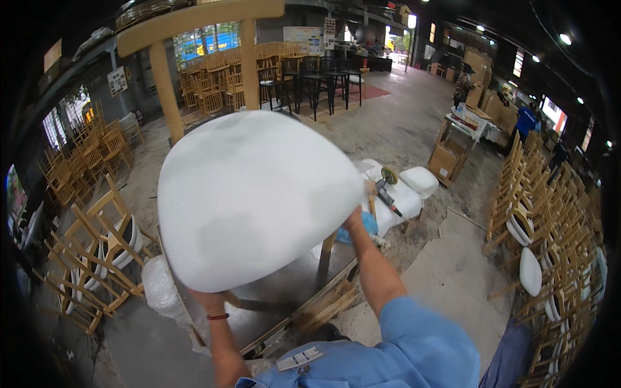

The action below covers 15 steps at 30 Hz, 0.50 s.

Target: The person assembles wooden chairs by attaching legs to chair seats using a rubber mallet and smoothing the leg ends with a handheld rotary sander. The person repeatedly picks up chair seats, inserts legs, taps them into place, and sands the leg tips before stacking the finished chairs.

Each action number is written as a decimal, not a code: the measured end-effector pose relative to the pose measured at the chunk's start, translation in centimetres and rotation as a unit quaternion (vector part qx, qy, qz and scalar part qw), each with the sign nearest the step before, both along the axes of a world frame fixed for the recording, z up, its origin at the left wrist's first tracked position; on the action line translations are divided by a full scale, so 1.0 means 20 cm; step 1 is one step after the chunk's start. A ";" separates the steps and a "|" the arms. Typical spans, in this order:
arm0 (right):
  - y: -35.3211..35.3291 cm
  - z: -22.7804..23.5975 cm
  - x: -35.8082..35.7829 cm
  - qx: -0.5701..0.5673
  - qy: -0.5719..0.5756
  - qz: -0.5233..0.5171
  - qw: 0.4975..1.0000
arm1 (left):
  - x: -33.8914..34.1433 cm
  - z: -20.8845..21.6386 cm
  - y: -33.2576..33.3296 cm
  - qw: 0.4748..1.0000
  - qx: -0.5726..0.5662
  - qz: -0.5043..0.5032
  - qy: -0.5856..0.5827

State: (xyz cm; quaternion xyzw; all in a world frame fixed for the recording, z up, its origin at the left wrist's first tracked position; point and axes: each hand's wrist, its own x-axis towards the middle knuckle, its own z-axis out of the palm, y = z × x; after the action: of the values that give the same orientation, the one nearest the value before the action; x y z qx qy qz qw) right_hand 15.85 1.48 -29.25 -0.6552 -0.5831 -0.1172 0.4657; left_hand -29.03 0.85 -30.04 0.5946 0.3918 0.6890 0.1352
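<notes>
With left hand (pixel 206 301) bent under the rim, gripping a wooden chair (pixel 252 168) by the near left edge of its broad white seat (pixel 259 200). Wearing a thin red band (pixel 218 317) on that wrist. With right hand (pixel 352 220), also bent inward, holding the same seat at its right edge. Cannot tell the exact curl on either side, with most of the fingers out of sight beneath. Placed directly in front of the body, over a metal-topped table (pixel 275 317), with the seat's top facing the view and the wooden back (pixel 204 24) on the far side, toward the upper left. Showing wooden legs (pixel 325 262) below the seat; cannot tell whether resting on the table or lifted just off it. Dressed in a light blue shirt (pixel 420 336). Just beyond the right hand, lying on a white cover (pixel 409 205): a power sander (pixel 387 198), near some blue cloth or plastic (pixel 370 223) and a rounded white cushion (pixel 419 181). At left, on the floor: more chairs (pixel 113 249), close to a white wrapped bundle (pixel 162 284). At right: long rows of stacked chairs (pixel 550 213). Farther back: tall dark stools (pixel 314 81) and a cart (pixel 462 126) with a cardboard box (pixel 446 158) underneath.
</notes>
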 end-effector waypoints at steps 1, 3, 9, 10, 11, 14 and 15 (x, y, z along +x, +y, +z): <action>0.09 0.03 -0.15 0.005 0.234 0.102 0.967 | -0.07 0.01 0.03 0.999 -0.014 0.037 0.001; 0.18 0.09 -0.22 0.029 0.395 0.174 0.902 | -0.06 0.05 0.11 0.994 -0.052 0.044 -0.084; 0.37 0.24 -0.19 -0.022 0.434 0.160 0.886 | 0.00 0.11 0.34 0.980 -0.133 0.111 -0.099; 0.39 0.26 -0.24 -0.055 0.446 0.171 0.877 | -0.04 0.11 0.33 0.980 -0.124 0.144 -0.051; 0.42 0.27 -0.28 -0.086 0.455 0.179 0.868 | -0.06 0.11 0.34 0.978 -0.115 0.172 -0.005; 0.59 0.24 -0.22 0.080 0.273 0.091 0.954 | -0.16 0.09 0.62 0.984 -0.125 0.031 0.124; 0.62 0.27 -0.30 -0.003 0.221 0.150 0.964 | -0.27 0.07 0.63 0.974 -0.068 0.198 0.080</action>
State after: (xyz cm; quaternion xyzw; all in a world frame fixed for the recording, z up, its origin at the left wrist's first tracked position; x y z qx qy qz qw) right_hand 9.78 13.89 -23.88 -0.5713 -0.5578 0.1029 0.5932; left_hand -34.46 13.44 -28.65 0.5475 0.5575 0.6240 0.0043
